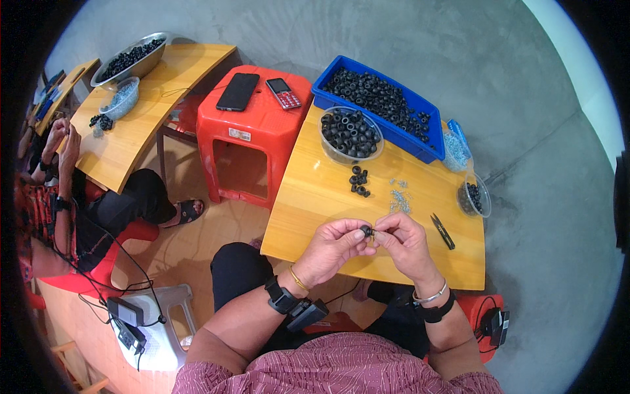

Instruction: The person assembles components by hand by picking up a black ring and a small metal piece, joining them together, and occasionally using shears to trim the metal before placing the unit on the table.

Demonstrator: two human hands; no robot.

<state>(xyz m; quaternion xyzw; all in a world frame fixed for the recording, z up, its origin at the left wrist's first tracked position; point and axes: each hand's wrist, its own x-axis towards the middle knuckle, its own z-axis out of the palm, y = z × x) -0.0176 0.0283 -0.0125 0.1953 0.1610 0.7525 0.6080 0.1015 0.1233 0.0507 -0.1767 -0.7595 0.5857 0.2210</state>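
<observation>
Above the near part of the wooden table (308, 217), my two hands meet. My left hand (338, 246) pinches a small round black part (366, 230) between thumb and fingers. Against the same part, the fingertips of my right hand (403, 246) are pressed together; whatever tiny thing they grip there is too small to make out. Just beyond my hands lie several loose black parts (359, 181) and a scatter of small clear-grey pieces (399, 201). A pair of black tweezers or snips (443, 232) rests to the right of my right hand.
Along the table's far side are a blue tray (430, 152) of black parts, a clear tub (351, 159) of larger ones, and small tubs (484, 209) at right. A red stool (256, 125) holds two phones (237, 92). At left, another person's hands (69, 141) work over a second table (157, 98).
</observation>
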